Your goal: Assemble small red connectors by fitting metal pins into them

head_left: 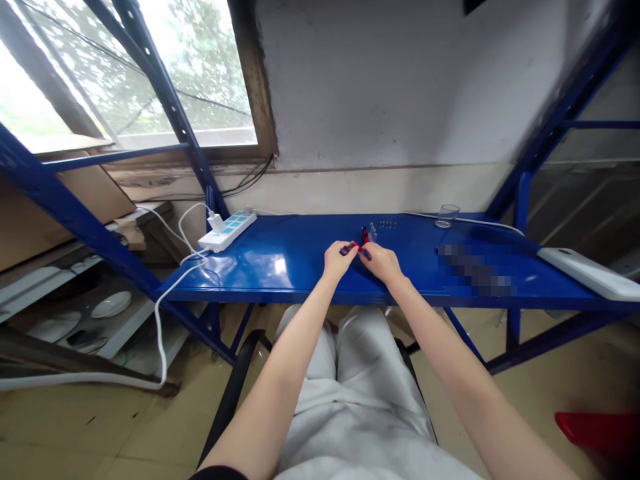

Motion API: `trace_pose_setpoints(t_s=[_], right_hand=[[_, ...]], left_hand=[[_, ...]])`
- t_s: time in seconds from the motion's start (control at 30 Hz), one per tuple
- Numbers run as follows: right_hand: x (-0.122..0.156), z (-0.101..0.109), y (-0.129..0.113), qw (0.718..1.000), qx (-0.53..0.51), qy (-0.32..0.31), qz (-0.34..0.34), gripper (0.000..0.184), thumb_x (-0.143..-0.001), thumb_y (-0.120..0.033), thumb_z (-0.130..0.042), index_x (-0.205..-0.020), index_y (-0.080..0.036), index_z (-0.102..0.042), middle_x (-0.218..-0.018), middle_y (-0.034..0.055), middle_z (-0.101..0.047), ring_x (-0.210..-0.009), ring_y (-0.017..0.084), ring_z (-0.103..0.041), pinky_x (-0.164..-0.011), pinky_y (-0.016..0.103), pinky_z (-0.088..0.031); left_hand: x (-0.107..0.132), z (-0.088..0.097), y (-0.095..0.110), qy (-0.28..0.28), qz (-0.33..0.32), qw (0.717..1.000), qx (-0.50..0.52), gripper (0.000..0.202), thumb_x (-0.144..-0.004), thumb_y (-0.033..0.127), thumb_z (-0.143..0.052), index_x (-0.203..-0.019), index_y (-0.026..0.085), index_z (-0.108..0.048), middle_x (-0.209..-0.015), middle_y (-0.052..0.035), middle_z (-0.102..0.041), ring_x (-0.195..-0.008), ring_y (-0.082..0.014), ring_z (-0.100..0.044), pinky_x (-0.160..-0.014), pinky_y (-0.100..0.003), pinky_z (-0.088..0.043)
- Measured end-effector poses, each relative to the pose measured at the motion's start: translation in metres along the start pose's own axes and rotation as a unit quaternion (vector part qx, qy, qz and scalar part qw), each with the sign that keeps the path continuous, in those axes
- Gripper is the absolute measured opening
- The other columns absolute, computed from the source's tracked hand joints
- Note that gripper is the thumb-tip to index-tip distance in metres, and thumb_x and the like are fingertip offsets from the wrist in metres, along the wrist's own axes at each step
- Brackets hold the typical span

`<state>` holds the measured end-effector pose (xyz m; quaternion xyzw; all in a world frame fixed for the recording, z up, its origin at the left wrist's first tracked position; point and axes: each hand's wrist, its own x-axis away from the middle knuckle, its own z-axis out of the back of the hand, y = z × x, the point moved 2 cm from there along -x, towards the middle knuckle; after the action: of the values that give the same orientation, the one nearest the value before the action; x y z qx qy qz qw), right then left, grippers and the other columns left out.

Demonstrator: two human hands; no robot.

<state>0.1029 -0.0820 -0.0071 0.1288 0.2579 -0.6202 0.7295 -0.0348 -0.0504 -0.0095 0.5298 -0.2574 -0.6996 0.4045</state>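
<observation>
My left hand [338, 257] and my right hand [381, 260] meet over the middle of the blue metal shelf [280, 263]. Both are curled in a pinch, fingertips almost touching. Between them sits a small red and dark object [363, 237], too small to name, and both hands seem to grip it. A few tiny clear and pale bits [387, 224] lie just beyond the hands on the shelf.
A white power strip [227, 230] with a plugged charger and white cable lies at the shelf's left. A clear glass [447, 215] stands at the back right, a white flat device [590, 272] at the far right. Blue rack posts flank the shelf.
</observation>
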Motion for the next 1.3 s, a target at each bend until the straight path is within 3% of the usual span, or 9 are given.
trace_pose_setpoints(t_s=[0.5, 0.8, 0.9, 1.03, 1.13, 1.3], right_hand=[[0.0, -0.001, -0.007, 0.999, 0.005, 0.008, 0.038, 0.027, -0.089, -0.03, -0.036, -0.098, -0.017, -0.058, -0.098, 0.0084, -0.063, -0.08, 0.018, -0.058, -0.058, 0.024, -0.034], [-0.001, -0.004, -0.006, 0.998, -0.005, 0.005, 0.064, 0.029, -0.087, -0.029, -0.039, -0.106, -0.017, -0.057, -0.103, 0.0087, -0.063, -0.082, 0.019, -0.06, -0.058, 0.024, -0.038], [-0.001, -0.005, -0.006, 0.997, -0.013, 0.013, 0.07, 0.03, -0.088, -0.029, -0.036, -0.108, -0.017, -0.056, -0.103, 0.0077, -0.063, -0.081, 0.018, -0.06, -0.058, 0.024, -0.04], [-0.001, -0.007, -0.004, 0.997, -0.022, 0.009, 0.071, 0.032, -0.089, -0.027, -0.032, -0.109, -0.017, -0.056, -0.104, 0.0074, -0.063, -0.083, 0.017, -0.06, -0.059, 0.024, -0.04], [-0.001, -0.008, -0.004, 0.998, -0.024, -0.002, 0.064, 0.032, -0.089, -0.026, -0.032, -0.108, -0.018, -0.056, -0.105, 0.0073, -0.063, -0.084, 0.018, -0.06, -0.06, 0.024, -0.041], [-0.001, -0.008, -0.005, 0.998, -0.026, -0.014, 0.057, 0.031, -0.089, -0.025, -0.033, -0.107, -0.018, -0.057, -0.106, 0.0067, -0.062, -0.085, 0.017, -0.059, -0.061, 0.024, -0.041]], left_hand=[[-0.004, -0.002, -0.006, -0.038, 0.034, 0.999, -0.011, 0.017, -0.07, 0.031, -0.063, -0.068, 0.015, -0.066, -0.07, -0.0031, -0.062, -0.067, -0.0134, -0.056, -0.063, -0.025, -0.042], [-0.007, 0.002, -0.001, -0.064, 0.037, 0.991, -0.115, 0.011, -0.068, 0.027, -0.062, -0.07, 0.016, -0.063, -0.076, -0.0023, -0.064, -0.074, -0.0141, -0.058, -0.069, -0.025, -0.042], [-0.018, 0.021, -0.008, -0.053, 0.048, 0.981, -0.181, 0.016, -0.068, 0.032, -0.061, -0.072, 0.017, -0.064, -0.079, -0.0021, -0.065, -0.079, -0.0161, -0.059, -0.075, -0.028, -0.041], [-0.042, 0.067, -0.028, -0.018, 0.122, 0.946, -0.3, 0.018, -0.068, 0.035, -0.059, -0.07, 0.018, -0.063, -0.079, -0.0033, -0.066, -0.083, -0.0214, -0.059, -0.08, -0.035, -0.036], [-0.055, 0.098, -0.042, -0.032, 0.139, 0.916, -0.374, 0.017, -0.068, 0.035, -0.058, -0.067, 0.018, -0.062, -0.077, -0.0044, -0.065, -0.085, -0.0248, -0.059, -0.083, -0.04, -0.034], [-0.059, 0.122, -0.057, -0.052, 0.187, 0.881, -0.432, 0.015, -0.066, 0.033, -0.058, -0.064, 0.018, -0.061, -0.072, -0.0064, -0.064, -0.088, -0.0279, -0.058, -0.082, -0.042, -0.034]])
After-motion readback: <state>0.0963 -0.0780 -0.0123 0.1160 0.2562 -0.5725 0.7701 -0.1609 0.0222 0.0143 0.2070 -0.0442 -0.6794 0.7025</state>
